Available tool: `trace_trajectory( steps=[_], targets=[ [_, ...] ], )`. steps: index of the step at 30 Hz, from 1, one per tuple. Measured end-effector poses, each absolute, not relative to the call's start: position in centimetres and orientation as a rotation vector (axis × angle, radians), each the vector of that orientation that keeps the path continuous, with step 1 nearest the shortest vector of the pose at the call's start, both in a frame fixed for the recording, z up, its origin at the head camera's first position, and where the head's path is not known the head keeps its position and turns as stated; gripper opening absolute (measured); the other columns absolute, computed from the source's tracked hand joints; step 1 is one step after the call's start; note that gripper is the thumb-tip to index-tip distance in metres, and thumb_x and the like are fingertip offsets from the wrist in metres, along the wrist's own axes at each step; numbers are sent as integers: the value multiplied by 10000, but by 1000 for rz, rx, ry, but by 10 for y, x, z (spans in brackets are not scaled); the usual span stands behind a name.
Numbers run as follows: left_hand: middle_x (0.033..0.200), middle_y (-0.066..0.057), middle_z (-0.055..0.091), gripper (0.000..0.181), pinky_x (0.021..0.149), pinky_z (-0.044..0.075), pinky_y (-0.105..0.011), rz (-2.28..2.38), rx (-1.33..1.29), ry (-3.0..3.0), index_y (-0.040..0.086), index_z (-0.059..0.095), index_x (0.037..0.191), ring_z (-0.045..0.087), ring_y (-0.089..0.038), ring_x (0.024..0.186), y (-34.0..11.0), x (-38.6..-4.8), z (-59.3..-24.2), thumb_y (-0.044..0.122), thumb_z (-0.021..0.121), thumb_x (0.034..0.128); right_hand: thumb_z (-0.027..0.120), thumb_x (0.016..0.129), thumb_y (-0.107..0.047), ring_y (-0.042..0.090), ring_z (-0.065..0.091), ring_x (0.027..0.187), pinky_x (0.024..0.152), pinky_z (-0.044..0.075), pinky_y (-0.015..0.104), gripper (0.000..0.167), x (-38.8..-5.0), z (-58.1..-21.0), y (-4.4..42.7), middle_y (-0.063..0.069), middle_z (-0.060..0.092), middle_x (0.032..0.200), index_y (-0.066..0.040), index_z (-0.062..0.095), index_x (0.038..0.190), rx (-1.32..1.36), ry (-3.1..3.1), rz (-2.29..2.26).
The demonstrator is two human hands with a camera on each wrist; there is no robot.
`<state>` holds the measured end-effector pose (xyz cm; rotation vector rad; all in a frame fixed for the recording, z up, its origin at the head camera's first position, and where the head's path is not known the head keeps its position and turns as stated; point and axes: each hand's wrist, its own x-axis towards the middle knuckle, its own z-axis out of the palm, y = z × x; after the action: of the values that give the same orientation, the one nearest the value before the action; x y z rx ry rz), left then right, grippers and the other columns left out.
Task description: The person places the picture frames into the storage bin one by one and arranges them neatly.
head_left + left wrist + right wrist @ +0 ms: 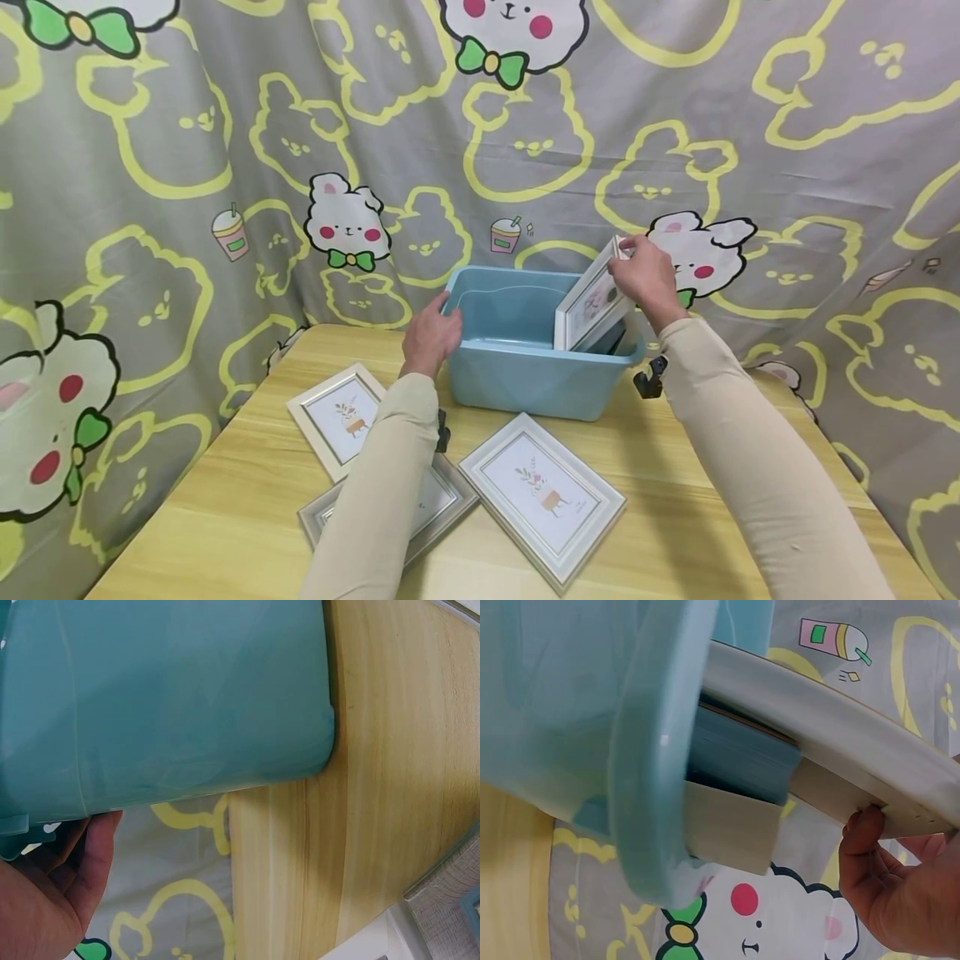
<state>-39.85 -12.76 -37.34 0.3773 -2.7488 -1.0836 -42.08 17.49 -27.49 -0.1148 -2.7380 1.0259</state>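
Observation:
My right hand (647,273) pinches the upper end of a white picture frame (595,298). That frame leans steeply inside the right end of a light blue plastic bin (525,383), its lower edge below the rim. In the right wrist view, the thumb and fingers of my right hand (900,885) grip the frame's edge (817,712). A dark blue piece (739,757) and a beige piece (731,825) show behind it; their kind is unclear. At the bin's left end, my left hand (432,335) holds the rim, fingers partly hidden in the left wrist view.
On the wooden table (675,517), a white picture frame (543,498) lies in front of the bin. Left of it are a cream frame (341,417) and a grey frame (450,500), both partly covered by my left sleeve. A patterned curtain (525,175) hangs behind.

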Motion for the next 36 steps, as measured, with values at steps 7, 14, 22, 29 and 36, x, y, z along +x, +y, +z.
trace_trajectory(
  steps=[7,14,22,29,36],
  targets=[
    [1505,-52,454,558,906,464,-473,-1075,383,-2748,389,356,1481,532,-323,1246,-127,-398,-372,500,327,936,502,917,-248,363,495,1130,917,461,481,517,-422,-281,172,255,489,1384,-63,445,1396,-99,-2741,1001],
    [1510,-53,447,560,907,462,-467,-1092,367,-2746,377,356,1485,531,-321,1240,-126,-399,-373,494,333,937,488,928,-245,355,518,1108,887,490,483,509,-423,-289,168,245,499,1376,-69,441,1403,-122,-2763,980],
    [1508,-38,451,555,919,461,-474,-1081,379,-2741,380,365,1479,523,-323,1261,-127,-398,-374,498,332,938,481,928,-246,350,525,1065,844,489,457,516,-426,-297,162,254,499,1367,-77,436,1413,-112,-2788,961],
    [1507,-37,452,551,945,452,-485,-1099,387,-2733,391,371,1474,499,-320,1293,-126,-398,-372,495,346,934,476,939,-257,329,531,1011,757,463,390,518,-428,-301,158,239,519,1333,-75,421,1421,-134,-2809,949],
    [1505,-39,453,552,921,460,-470,-1100,395,-2739,396,359,1479,526,-312,1252,-127,-398,-373,498,342,937,482,946,-267,340,535,996,748,464,392,510,-428,-305,155,245,530,1292,-56,419,1406,-137,-2823,917]
  ],
)
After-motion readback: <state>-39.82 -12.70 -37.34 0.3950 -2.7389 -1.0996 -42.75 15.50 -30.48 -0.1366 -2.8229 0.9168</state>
